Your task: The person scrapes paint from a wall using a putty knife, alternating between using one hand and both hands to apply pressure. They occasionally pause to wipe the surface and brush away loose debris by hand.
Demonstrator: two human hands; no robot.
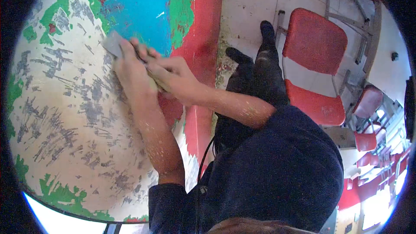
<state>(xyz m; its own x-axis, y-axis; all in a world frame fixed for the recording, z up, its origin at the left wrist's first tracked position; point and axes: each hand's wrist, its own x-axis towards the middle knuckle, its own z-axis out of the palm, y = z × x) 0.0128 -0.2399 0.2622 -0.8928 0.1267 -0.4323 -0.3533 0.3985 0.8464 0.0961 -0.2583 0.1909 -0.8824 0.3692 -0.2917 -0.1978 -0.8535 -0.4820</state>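
Observation:
My left hand is closed around a flat grey tool, likely a scraper, though blur hides its exact kind. Its edge lies against a large painted surface, where blue and green paint meet a scuffed, whitish area with grey marks. My right hand is closed right beside the left one, with its fingers curled at the rear of the same tool. The palms hide most of the tool. Pale specks dot both forearms.
A red chair with a metal frame stands to the right, with more red chairs behind it. My legs and dark shoes are on the pale, speckled floor. A red painted band borders the surface.

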